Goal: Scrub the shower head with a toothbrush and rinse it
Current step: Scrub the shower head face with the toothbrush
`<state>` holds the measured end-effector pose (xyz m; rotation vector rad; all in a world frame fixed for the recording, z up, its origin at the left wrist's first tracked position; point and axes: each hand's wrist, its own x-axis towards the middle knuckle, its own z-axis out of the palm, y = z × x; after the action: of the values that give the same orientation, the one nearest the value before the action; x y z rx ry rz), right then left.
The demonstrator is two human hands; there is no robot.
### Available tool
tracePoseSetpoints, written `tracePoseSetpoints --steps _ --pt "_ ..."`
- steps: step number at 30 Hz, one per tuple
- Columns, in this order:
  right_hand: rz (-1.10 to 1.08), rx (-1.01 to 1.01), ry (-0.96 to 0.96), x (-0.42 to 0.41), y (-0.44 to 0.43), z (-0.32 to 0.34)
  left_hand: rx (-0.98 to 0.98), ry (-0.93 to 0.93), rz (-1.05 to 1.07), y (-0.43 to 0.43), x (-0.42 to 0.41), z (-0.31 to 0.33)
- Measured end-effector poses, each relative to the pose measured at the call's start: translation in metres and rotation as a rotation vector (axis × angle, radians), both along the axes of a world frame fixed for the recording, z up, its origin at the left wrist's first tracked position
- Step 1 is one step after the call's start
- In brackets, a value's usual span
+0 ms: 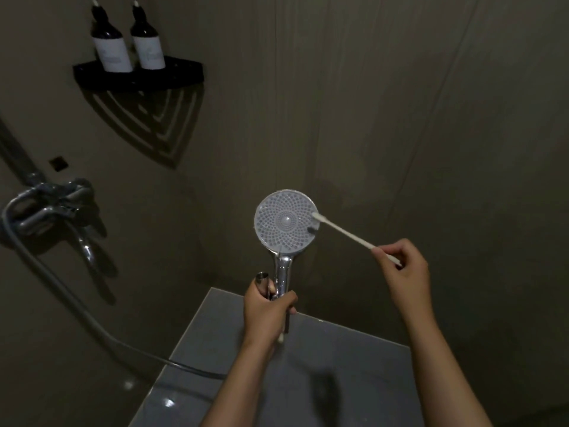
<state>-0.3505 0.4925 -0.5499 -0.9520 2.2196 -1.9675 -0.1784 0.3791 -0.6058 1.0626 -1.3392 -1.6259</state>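
Note:
A round chrome shower head (284, 221) with a pale, dotted spray face points toward me at mid frame. My left hand (266, 309) grips its chrome handle from below, holding it upright. My right hand (403, 266) pinches the end of a thin white toothbrush (348, 234), whose brush end rests on the right edge of the spray face. The shower hose (77, 306) runs from the handle down and left to the tap.
A chrome mixer tap (50, 208) is fixed to the left wall. Above it a black corner shelf (138, 75) carries two dark bottles with white labels (112, 47). Grey floor tiles (354, 365) lie below my arms. Dark walls close in all around.

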Motion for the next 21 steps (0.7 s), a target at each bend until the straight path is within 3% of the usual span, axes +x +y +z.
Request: tracePoseSetpoints --steps 4,21 --pt "0.076 0.062 0.001 0.012 -0.013 -0.002 -0.024 -0.001 -0.013 0.003 -0.005 0.003" --pt "-0.123 0.125 0.018 -0.014 0.009 -0.010 0.017 0.031 0.026 0.000 -0.005 -0.001"
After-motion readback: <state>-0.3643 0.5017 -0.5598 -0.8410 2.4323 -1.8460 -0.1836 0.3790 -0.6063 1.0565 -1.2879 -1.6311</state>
